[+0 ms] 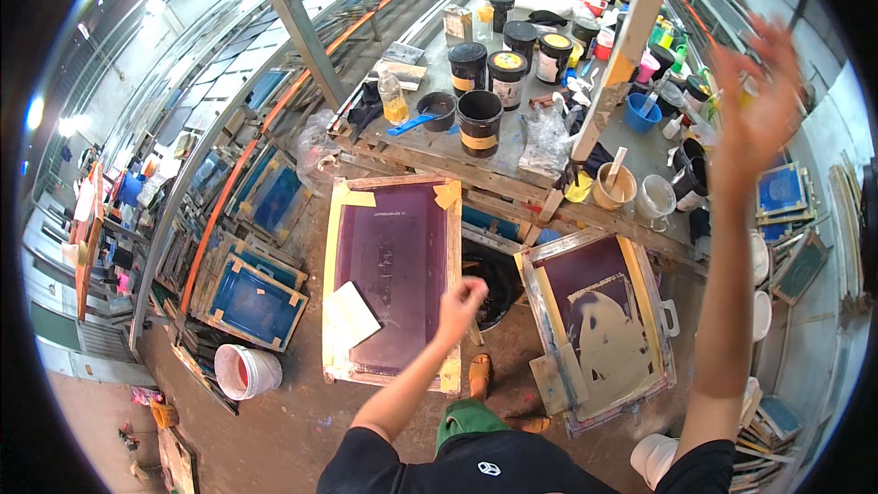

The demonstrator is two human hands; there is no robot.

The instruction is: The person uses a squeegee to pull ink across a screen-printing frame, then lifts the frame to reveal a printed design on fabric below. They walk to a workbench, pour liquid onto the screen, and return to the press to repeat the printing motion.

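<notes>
Two hands: left hand (pixel 462 300) fisted, right hand (pixel 754 96) raised, spread.

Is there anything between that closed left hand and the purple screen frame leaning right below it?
Nothing visible. The left hand is curled into a fist over the right edge of the purple screen frame, with no object between them. The white card lies on the screen further left, and the right hand is raised high, away from it.
</notes>
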